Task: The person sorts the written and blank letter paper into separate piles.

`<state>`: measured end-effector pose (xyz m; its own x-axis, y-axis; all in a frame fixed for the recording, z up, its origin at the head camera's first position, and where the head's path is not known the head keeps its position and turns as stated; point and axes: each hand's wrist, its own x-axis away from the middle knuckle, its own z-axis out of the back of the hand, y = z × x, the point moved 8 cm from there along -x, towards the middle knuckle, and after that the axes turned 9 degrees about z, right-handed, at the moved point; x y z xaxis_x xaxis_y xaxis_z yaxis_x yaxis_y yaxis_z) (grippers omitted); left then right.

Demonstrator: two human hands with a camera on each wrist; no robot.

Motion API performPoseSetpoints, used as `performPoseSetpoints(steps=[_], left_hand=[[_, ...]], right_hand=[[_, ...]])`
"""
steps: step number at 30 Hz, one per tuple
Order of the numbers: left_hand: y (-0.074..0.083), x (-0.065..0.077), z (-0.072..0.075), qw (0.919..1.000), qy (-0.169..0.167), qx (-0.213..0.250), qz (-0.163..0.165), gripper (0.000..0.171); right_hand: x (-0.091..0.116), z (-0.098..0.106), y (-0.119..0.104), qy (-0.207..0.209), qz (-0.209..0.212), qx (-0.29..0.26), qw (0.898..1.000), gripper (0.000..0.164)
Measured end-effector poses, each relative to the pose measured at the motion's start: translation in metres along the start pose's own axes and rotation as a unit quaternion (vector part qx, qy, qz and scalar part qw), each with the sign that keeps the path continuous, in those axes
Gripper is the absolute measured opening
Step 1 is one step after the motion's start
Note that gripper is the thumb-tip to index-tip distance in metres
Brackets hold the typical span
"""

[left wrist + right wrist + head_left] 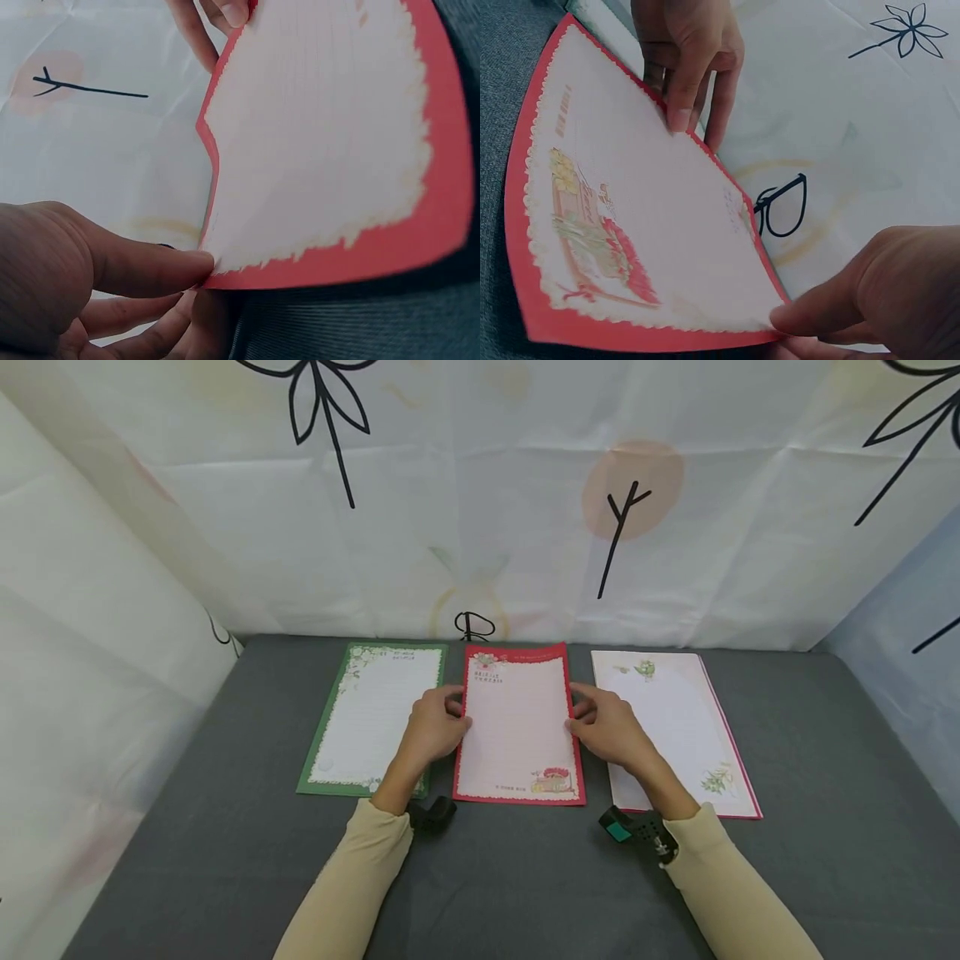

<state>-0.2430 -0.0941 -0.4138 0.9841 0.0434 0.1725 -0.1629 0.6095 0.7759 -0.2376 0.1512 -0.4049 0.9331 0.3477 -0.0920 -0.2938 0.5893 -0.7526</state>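
Note:
A red-bordered sheet of letter paper (517, 727) lies between both hands in the head view, with a small printed picture at its lower right. My left hand (437, 725) pinches its left edge, thumb on top and fingers beneath. On the opposite edge my right hand (606, 724) grips it the same way. In the left wrist view the thumb (157, 270) presses on the paper's margin, and the sheet bends. From the right wrist, the red-bordered sheet (652, 202) slants, held by the thumb (817, 304) at its near edge.
Left of it lies a green-bordered sheet (360, 718), partly under my left forearm. A white sheet with leaf prints (667, 718) and a pink edge lies at the right, partly behind my right hand. A dark grey cloth (495, 885) covers the table; a patterned white curtain (510, 527) hangs behind.

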Motion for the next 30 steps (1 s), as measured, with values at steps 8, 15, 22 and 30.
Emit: performPoseSetpoints(steps=[8, 15, 22, 30], left_hand=[[-0.001, 0.0, 0.009, 0.9985, -0.033, 0.04, 0.016, 0.045], [-0.004, 0.001, 0.038, 0.9928, -0.073, 0.09, 0.031, 0.047], [-0.019, 0.0, 0.07, 0.9933, -0.055, 0.091, 0.046, 0.048], [-0.039, 0.002, 0.099, 0.9961, -0.017, 0.031, 0.081, 0.049]], right_hand=[[0.004, 0.008, -0.004, 0.064, 0.012, -0.06, 0.996, 0.048], [0.0, 0.004, -0.02, 0.103, 0.046, -0.124, 0.986, 0.047], [-0.017, -0.018, -0.037, 0.114, 0.084, -0.156, 0.977, 0.045], [-0.039, -0.052, -0.057, 0.092, 0.089, -0.181, 0.975, 0.047]])
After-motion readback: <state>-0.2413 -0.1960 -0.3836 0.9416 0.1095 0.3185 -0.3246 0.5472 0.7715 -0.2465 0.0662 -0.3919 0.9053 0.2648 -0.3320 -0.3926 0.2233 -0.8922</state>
